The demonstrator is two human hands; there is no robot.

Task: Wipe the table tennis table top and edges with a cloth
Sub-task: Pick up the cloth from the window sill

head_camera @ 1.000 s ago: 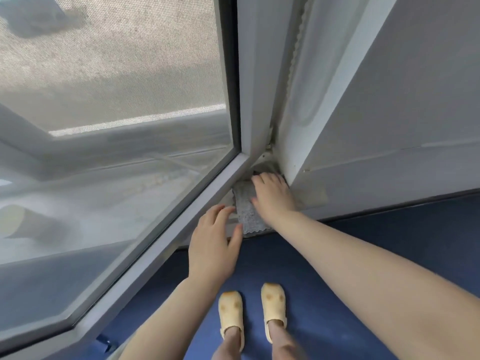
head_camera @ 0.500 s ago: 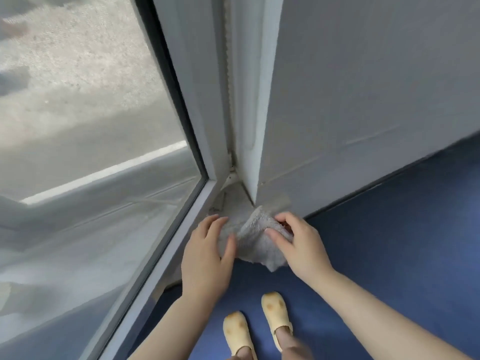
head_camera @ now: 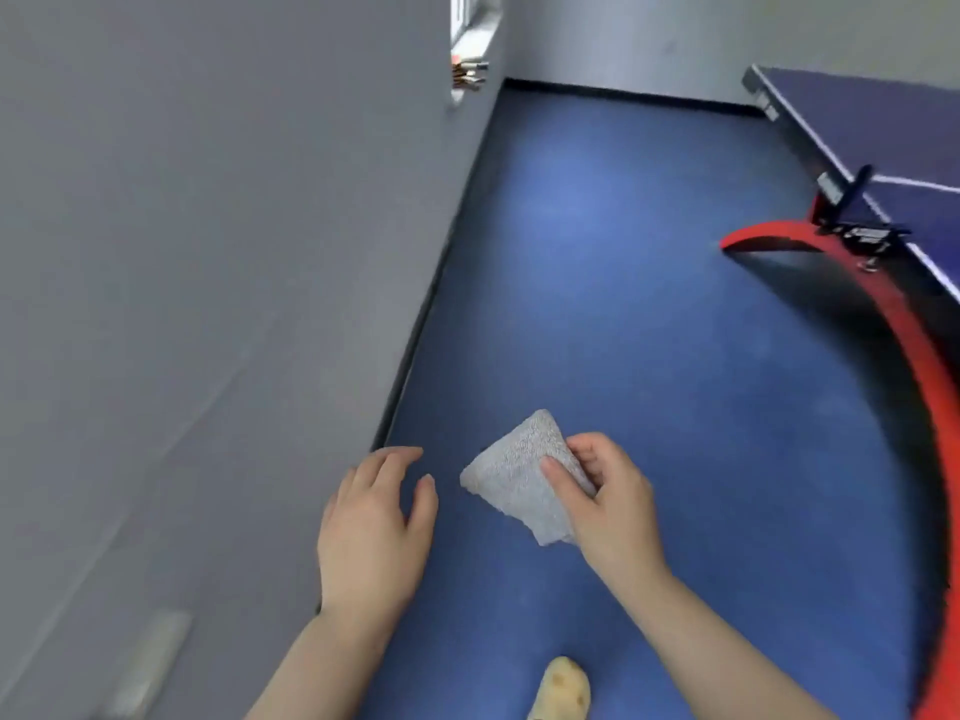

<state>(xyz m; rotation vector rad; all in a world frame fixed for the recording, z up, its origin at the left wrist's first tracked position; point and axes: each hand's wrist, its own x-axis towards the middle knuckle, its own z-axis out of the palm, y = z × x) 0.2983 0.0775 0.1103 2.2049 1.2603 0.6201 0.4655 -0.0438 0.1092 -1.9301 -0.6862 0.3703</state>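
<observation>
Floor [head_camera: 623,304]: big and blue, and it fills the middle of the view.
Wall [head_camera: 208,252]: plain grey, on the left.
Table tennis table [head_camera: 883,127]: dark blue top with white lines, far off at the right edge. It is cut off, so most of the top and its edges are out of sight.
Red curved leg [head_camera: 883,324]: bends down under the table.
Left hand [head_camera: 371,532]: holds nothing. Its fingers are loose and a little spread, just beside the cloth but not touching it.
Right hand [head_camera: 608,506]: its thumb and fingers pinch the cloth.
Cloth [head_camera: 524,475]: grey and fuzzy, folded up, held in the air over the floor, well apart from the table.
Slipper [head_camera: 563,685]: yellow, only the toe shows.
What could go wrong: I think the cloth could slip and drop on the floor, because only one side is pinched. Then it would pick up dirt.
Hard to see: small things on the ledge [head_camera: 467,75] up the wall are too blurry to name.
</observation>
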